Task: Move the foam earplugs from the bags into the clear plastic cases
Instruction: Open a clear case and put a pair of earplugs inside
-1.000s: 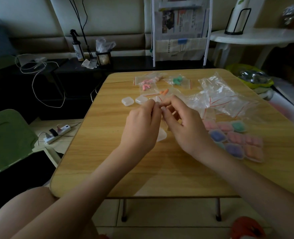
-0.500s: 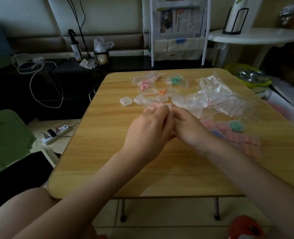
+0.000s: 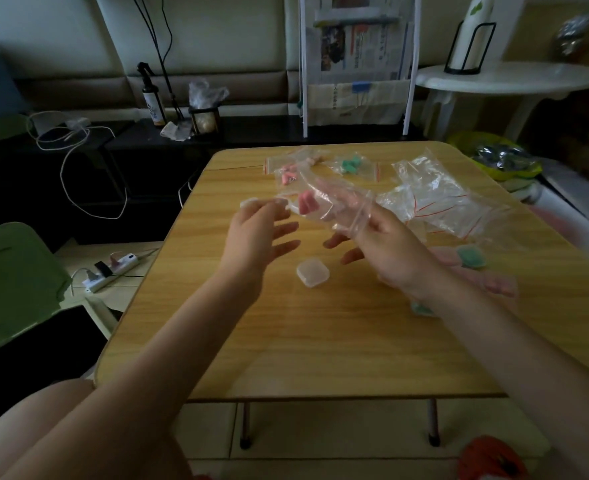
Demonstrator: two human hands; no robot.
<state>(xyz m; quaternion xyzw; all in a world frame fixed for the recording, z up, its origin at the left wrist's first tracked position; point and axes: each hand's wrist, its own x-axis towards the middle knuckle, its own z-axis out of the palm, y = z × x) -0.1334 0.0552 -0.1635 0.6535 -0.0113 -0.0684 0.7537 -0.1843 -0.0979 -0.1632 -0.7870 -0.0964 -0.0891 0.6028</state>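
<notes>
Right now we see a clear bag lifted above the tabletop, with a pair of pink earplugs showing through its plastic. Our right hand seems to have its fingers pushed into the bag's mouth, the plastic wrapped round them; how firmly it grips we cannot tell through the blur. Our left hand hovers just beside the bag with fingers spread loose, holding nothing. Below and between the hands a small clear case sits shut on the tabletop. Farther back lie a bag of pink earplugs and a bag of green ones, with a heap of empty bags to the right. Filled cases rest near our right forearm, partly hidden.
</notes>
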